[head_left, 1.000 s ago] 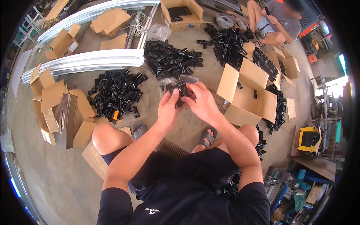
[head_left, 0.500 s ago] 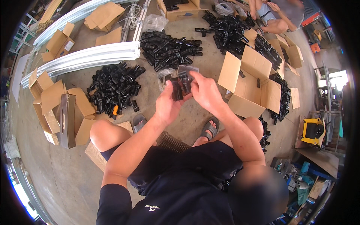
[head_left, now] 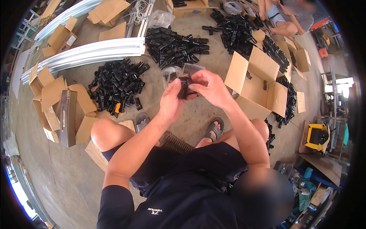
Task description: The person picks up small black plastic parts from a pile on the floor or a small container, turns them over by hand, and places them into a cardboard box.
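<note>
Both hands meet in front of me, above the floor between my feet and the piles. My left hand (head_left: pixel 171 101) is wrapped round a short black pipe fitting (head_left: pixel 183 90), its thumb along the near side. The thumb and fingers of my right hand (head_left: pixel 210 88) close on the fitting's upper right side and partly cover it. Whether this is one piece or two put together, I cannot tell. Just beyond the hands lie a clear plastic bag (head_left: pixel 169 73) and a clear container (head_left: pixel 192 68).
Piles of black fittings lie left (head_left: pixel 116 84), ahead (head_left: pixel 171 45) and far right (head_left: pixel 236 34). An open cardboard box (head_left: pixel 257 95) stands right, another (head_left: pixel 82 110) left. White metal rails (head_left: pixel 91 53) lie far left. A person (head_left: pixel 284 24) sits at the far right.
My right hand's fingers have curled in from an extended pose and now pinch the fitting's side. The black pieces, seen side by side before, now look like one compact shape. The view has shifted slightly.
</note>
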`<state>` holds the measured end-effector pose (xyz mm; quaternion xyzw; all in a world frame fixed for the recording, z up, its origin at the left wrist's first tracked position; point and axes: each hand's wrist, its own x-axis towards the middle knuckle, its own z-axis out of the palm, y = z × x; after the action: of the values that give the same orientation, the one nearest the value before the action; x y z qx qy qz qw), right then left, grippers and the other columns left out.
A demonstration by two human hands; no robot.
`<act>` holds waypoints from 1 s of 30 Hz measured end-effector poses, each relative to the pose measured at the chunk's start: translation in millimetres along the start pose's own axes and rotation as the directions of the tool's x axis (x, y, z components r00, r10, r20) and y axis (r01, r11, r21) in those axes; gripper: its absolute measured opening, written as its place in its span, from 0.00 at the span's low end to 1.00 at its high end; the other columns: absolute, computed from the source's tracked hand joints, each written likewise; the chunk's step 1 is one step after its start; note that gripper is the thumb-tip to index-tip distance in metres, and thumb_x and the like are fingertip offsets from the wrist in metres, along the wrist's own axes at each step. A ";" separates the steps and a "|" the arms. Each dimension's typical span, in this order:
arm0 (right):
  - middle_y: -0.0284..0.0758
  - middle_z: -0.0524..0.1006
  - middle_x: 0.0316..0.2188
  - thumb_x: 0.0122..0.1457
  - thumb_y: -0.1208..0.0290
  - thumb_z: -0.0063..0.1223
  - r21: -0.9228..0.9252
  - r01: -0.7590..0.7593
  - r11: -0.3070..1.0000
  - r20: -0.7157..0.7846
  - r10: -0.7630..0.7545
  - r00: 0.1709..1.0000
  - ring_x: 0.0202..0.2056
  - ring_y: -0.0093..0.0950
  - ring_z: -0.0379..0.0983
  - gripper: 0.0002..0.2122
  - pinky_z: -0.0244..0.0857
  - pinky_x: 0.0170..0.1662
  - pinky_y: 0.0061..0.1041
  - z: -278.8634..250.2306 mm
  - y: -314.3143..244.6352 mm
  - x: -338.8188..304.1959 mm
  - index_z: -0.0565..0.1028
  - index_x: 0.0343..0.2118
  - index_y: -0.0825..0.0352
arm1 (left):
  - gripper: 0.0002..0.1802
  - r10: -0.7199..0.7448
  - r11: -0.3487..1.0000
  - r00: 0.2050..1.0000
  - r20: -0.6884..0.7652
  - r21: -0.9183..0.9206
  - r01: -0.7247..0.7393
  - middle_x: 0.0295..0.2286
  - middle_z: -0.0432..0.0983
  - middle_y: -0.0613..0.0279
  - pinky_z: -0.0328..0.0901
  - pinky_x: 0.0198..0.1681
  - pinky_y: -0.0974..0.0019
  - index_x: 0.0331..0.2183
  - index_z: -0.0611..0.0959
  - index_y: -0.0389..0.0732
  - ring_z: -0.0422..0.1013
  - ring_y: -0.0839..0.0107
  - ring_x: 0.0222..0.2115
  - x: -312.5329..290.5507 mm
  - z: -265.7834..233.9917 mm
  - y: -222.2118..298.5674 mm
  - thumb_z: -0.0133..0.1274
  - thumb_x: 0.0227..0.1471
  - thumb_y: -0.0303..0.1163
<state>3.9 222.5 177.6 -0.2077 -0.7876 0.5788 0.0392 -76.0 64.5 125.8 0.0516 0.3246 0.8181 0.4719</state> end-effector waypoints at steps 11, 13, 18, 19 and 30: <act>0.39 0.80 0.37 0.56 0.75 0.67 0.240 0.008 0.971 -0.109 0.018 0.994 0.36 0.23 0.77 0.26 0.72 0.40 0.24 -0.6 9.6 6.6 0.67 0.55 0.71 | 0.22 0.056 0.998 0.998 -0.040 -0.032 -0.058 0.48 0.78 0.62 0.68 0.57 0.57 0.60 0.73 0.40 0.73 0.70 0.50 -0.6 1.1 1.0 0.48 0.69 0.37; 0.39 0.80 0.37 0.56 0.76 0.66 0.120 0.097 0.988 -0.129 -0.081 0.988 0.36 0.23 0.77 0.27 0.72 0.39 0.25 4.2 -3.1 -0.1 0.66 0.56 0.70 | 0.21 0.099 0.994 0.993 -0.063 -0.033 -0.101 0.48 0.77 0.63 0.67 0.59 0.57 0.59 0.74 0.42 0.72 0.71 0.51 2.2 -7.6 -0.3 0.49 0.68 0.35; 0.37 0.79 0.39 0.56 0.79 0.63 0.032 0.228 0.973 -0.044 -0.226 0.973 0.36 0.26 0.78 0.27 0.74 0.40 0.27 19.1 -19.7 -15.7 0.66 0.59 0.66 | 0.21 0.125 0.992 0.992 0.003 -0.019 -0.125 0.49 0.77 0.62 0.65 0.60 0.59 0.59 0.74 0.42 0.71 0.69 0.53 4.3 -4.5 7.5 0.50 0.67 0.29; 0.38 0.79 0.40 0.57 0.81 0.62 0.035 0.234 0.972 -0.025 -0.233 0.972 0.37 0.28 0.79 0.27 0.75 0.41 0.28 20.0 -21.1 -16.2 0.65 0.60 0.65 | 0.21 0.126 0.992 0.992 0.009 -0.018 -0.126 0.50 0.76 0.61 0.65 0.60 0.59 0.59 0.73 0.42 0.71 0.68 0.53 3.3 -1.6 9.1 0.51 0.66 0.29; 0.40 0.79 0.44 0.57 0.82 0.60 0.027 0.296 0.955 -0.109 -0.292 0.950 0.40 0.29 0.80 0.30 0.75 0.41 0.29 24.5 -12.3 -17.3 0.63 0.63 0.64 | 0.23 0.103 0.989 0.989 0.104 0.097 -0.113 0.49 0.77 0.62 0.67 0.55 0.61 0.58 0.74 0.37 0.72 0.70 0.50 -0.6 11.3 22.9 0.55 0.63 0.25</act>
<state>8.8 191.0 184.1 -0.1169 -0.7941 0.5716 0.1701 -88.1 61.6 148.1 0.1337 0.3391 0.8211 0.4392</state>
